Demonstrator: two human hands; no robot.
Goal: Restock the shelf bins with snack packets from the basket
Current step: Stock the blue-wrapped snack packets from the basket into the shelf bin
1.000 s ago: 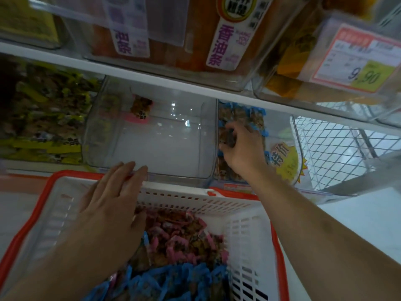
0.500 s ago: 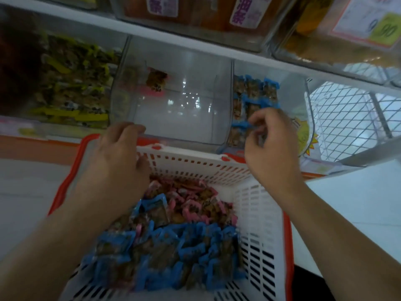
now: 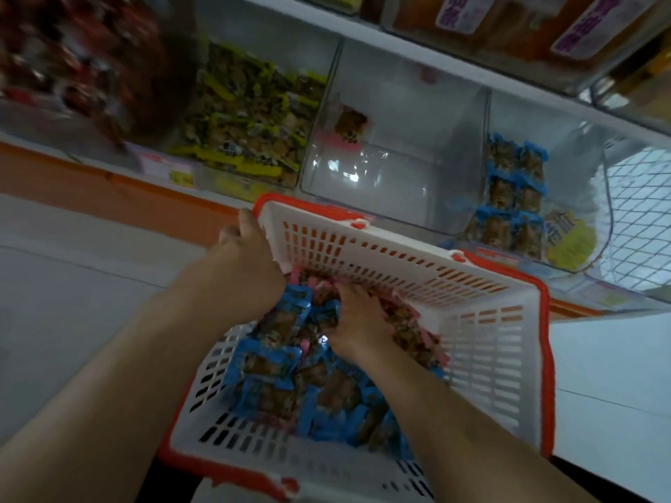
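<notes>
My white basket with its orange-red rim sits right below me, filling the middle of my view from about 6 o'clock up to 12 o'clock, tilted so its far wall leans toward the shelf. Inside it lies a heap of snack packets: blue packets toward 6 and 7 o'clock, pink packets farther in toward 1 o'clock. My right hand is plunged into the heap near the centre, fingers curled down among the packets; they are buried, so I cannot tell exactly which packets they close on. My left hand is at 10 o'clock of the basket, gripping its far left corner, thumb showing over the rim beside the orange edge. Beyond the basket, the shelf carries 4 clear bins that I can see. The bin at 12 o'clock is nearly bare, with just 1 pink-edged packet leaning at its back left. To 2 o'clock, the next bin has blue packets stacked along its left side and a yellow sticker on its front. At 11 o'clock a bin holds yellow-green packets, and at 10 o'clock a blurred bin of red packets.
</notes>
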